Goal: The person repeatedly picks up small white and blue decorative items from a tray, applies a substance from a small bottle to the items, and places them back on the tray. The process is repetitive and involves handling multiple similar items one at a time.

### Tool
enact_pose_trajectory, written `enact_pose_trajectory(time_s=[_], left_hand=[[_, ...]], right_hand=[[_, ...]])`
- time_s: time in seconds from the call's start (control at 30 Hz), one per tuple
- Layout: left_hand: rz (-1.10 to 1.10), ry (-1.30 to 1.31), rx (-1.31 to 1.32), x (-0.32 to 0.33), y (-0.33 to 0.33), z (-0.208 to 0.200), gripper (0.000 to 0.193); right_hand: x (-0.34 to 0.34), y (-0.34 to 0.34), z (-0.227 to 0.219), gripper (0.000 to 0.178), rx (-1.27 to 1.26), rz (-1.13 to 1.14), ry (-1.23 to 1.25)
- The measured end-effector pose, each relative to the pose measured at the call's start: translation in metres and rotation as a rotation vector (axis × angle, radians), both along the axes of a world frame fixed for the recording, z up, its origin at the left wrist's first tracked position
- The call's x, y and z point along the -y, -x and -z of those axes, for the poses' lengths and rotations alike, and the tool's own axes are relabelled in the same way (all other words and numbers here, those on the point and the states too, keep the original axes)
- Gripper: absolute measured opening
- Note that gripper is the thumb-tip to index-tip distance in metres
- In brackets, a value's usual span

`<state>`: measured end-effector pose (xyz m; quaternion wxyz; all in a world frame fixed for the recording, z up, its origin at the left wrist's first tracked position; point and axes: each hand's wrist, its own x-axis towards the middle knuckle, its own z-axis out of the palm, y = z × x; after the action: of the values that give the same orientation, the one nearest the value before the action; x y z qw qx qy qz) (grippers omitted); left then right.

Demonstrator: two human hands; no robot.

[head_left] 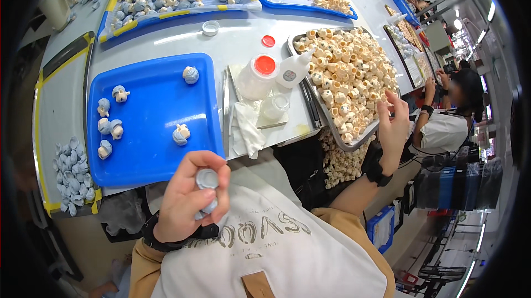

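Observation:
My left hand (191, 201), in front of my chest, is closed around small grey-blue hollow caps. The upper cap (207, 178) turns its hollow side up between thumb and fingers; a second grey-blue piece (208, 207) shows lower in the palm. My right hand (394, 129) hovers at the right edge of a metal tray (354, 146), its fingers apart and bent with nothing visible in them. Heaped in that tray are many cream hollow doll-head pieces (348, 76). Several small doll heads with grey-blue hair (181, 134) lie scattered on a blue tray (160, 104) left of centre.
Between the trays stand a red-topped clear jar (254, 79), a white squeeze bottle (294, 68), a small clear cup (275, 107) and a crumpled white cloth (249, 129). Loose grey-blue caps (73, 176) pile at far left. Blue trays (243, 7) line the back; a co-worker (448, 126) sits right.

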<state>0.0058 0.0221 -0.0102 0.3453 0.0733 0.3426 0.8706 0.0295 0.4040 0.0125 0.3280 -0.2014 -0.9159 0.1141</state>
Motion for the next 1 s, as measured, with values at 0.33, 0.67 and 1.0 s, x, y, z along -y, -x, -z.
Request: enact_pose_trajectory(time_s=[0.33, 0.67, 1.0], left_hand=[[0.105, 0.042, -0.17, 0.005, 0.004, 0.005, 0.03], [0.131, 0.079, -0.193, -0.001, 0.0, -0.003, 0.037], [0.261, 0.164, -0.275, 0.007, 0.005, 0.002, 0.042]], right_hand=[[-0.014, 0.016, 0.018, 0.019, 0.122, 0.031, -0.189], [-0.013, 0.015, 0.018, 0.017, 0.08, -0.047, -0.162], [0.1, -0.006, -0.017, 0.027, -0.256, -0.601, 0.36]])
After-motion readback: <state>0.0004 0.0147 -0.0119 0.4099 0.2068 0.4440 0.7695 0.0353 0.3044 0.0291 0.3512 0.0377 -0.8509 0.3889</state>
